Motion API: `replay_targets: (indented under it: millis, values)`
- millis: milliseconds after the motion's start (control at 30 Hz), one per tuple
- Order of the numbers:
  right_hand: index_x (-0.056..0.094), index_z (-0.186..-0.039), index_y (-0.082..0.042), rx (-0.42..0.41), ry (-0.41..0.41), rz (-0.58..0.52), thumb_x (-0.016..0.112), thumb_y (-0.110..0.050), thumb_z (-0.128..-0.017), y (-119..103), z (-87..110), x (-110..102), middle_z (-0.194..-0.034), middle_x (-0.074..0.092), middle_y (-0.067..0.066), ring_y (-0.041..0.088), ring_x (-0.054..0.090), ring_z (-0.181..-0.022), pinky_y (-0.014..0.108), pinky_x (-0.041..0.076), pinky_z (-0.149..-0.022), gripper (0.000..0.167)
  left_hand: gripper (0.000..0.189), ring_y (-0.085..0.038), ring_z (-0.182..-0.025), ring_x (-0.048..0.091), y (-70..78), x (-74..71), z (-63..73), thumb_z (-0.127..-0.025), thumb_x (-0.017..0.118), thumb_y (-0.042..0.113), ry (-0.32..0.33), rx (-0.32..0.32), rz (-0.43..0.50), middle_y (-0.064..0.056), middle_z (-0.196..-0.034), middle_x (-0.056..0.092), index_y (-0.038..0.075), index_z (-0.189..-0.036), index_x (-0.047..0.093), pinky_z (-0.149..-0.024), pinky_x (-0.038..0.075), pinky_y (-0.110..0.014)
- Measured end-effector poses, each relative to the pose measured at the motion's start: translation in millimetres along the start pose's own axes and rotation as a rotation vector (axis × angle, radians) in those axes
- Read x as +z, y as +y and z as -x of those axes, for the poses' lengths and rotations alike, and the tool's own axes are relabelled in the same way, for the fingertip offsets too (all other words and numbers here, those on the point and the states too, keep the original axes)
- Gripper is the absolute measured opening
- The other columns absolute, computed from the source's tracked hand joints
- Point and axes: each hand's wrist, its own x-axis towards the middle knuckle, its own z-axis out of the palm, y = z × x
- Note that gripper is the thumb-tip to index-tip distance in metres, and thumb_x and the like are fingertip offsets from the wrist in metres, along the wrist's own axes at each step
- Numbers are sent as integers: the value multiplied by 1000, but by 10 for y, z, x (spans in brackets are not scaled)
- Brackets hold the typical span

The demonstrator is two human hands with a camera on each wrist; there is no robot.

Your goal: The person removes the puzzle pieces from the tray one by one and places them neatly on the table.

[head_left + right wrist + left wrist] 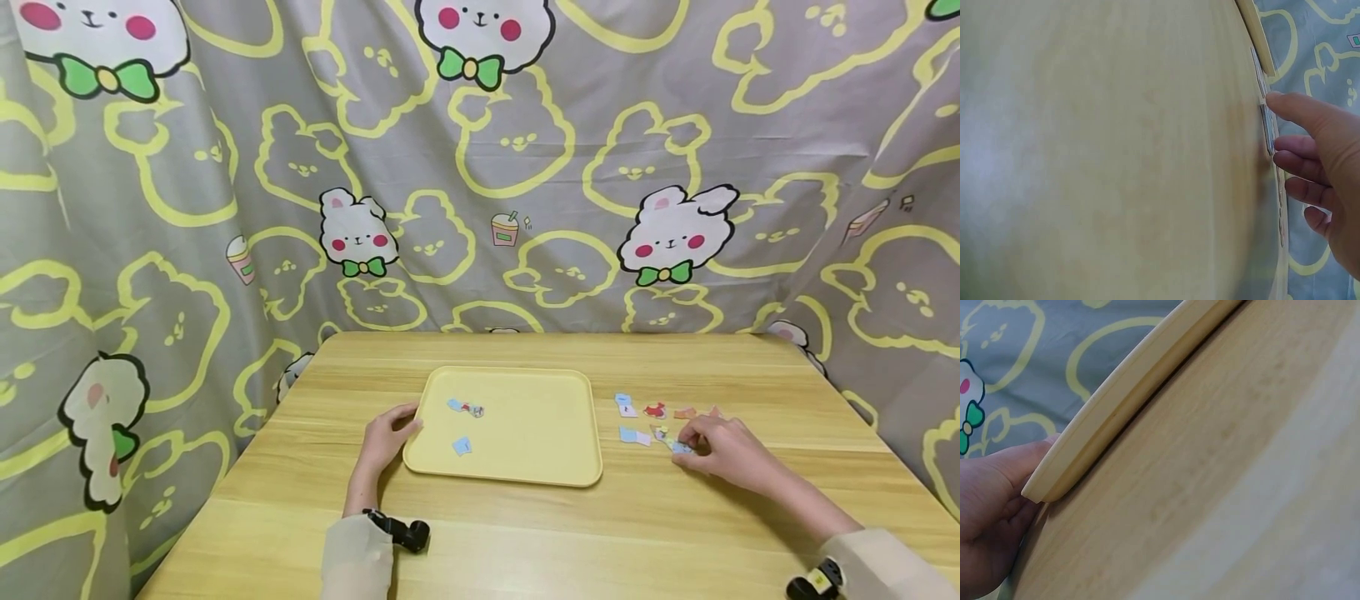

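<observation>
A pale yellow tray (540, 429) lies on the table. My left hand (387, 435) grips its left edge, with the thumb at the rim (1091, 419) and the fingers lower down in the left wrist view. On the tray are a small joined strip of puzzle pieces (467, 407) and a single blue puzzle piece (462, 446). To the right of the tray, my right hand (727, 452) pinches a blue puzzle piece (681, 448) at the tabletop. In the right wrist view, thumb and fingertips stand at this thin piece (1267, 130), seen edge-on.
Several more pieces lie right of the tray in two rough rows, among them a blue-and-pink pair (635, 437), a red piece (655, 410) and an orange piece (684, 413). The wooden table (495, 533) meets a patterned grey curtain (420, 167) behind.
</observation>
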Motion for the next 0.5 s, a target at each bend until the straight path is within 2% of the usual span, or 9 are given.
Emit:
replay_targets:
  millis: [33,133,267,300,367,500]
  values:
    - [64,-77,-24,-1,7,-3,87,-29,-69,-2,0,2,-68,54,-20,-9,43,-63,43,50,-81,25,39,-37,-131,53,-1,-1,2,-91,69,18,0,-2,-1,-15,-131,65,8,-128,65,-114,40,-51]
    - [64,-77,-24,9,11,-16,87,-29,-69,-11,-3,5,-68,54,-19,-5,44,-63,54,48,-87,26,39,-37,-131,53,-4,-1,4,-91,69,19,-1,-3,-4,-15,-131,65,8,-128,65,-114,40,-51]
    - [63,-79,-22,42,-17,-54,86,-30,-71,-42,-25,-1,-73,58,-15,13,64,-77,61,45,-89,26,40,-36,-132,52,-9,3,4,-91,70,19,-4,-2,1,-15,-132,65,9,-129,65,-115,39,-50]
    - [62,-80,-21,49,-27,-68,86,-30,-72,-53,-34,-2,-74,58,-14,20,68,-84,64,43,-91,27,40,-37,-132,52,-11,4,3,-91,69,18,-5,-2,1,-15,-132,64,9,-129,65,-115,39,-50]
    - [63,-83,-19,59,-38,-95,85,-29,-73,-76,-60,2,-77,59,-11,25,67,-88,71,38,-95,26,40,-37,-132,52,-12,6,2,-91,70,19,-4,-4,4,-15,-132,64,9,-129,64,-115,39,-51]
    - [66,-86,-16,46,-28,-122,85,-27,-74,-122,-111,31,-78,59,-10,10,55,-75,77,33,-92,25,39,-36,-132,52,-11,8,-1,-91,69,19,-2,-6,1,-15,-132,64,9,-129,65,-115,39,-50]
